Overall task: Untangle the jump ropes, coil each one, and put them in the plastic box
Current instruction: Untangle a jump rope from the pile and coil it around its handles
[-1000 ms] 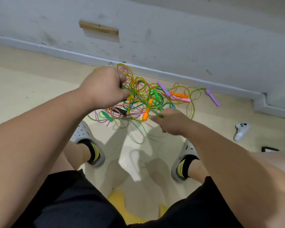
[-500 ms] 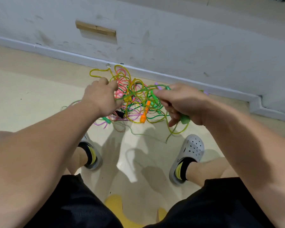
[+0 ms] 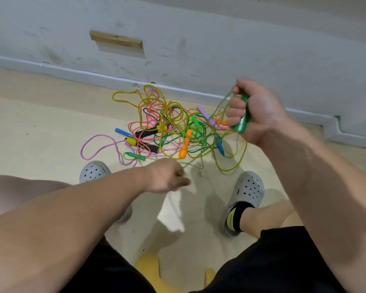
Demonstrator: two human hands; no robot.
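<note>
The jump ropes (image 3: 169, 132) lay in a tangled heap on the floor (image 3: 40, 127), close to the foot of the wall (image 3: 199, 49), with loops of yellow, pink, green and orange cord crossing over one another. A purple braided rope (image 3: 97, 137) looped out of the left side of the heap, a blue handle (image 3: 123, 132) stuck out beside it, and an orange handle (image 3: 183, 152) lay near the front edge. The right hand (image 3: 256, 115) was raised above the right side of the heap, its grip clamped on a green handle (image 3: 241, 123). A yellow-green cord (image 3: 222, 104) ran from the top of that fist down into the tangle. The left hand (image 3: 163, 176) hung low in front of the heap, blurred, so whether its grip held a cord could not be told. Two grey clogs (image 3: 248, 187) stood on the floor on either side of that hand, and black shorts (image 3: 273, 261) filled the bottom of the view.
</note>
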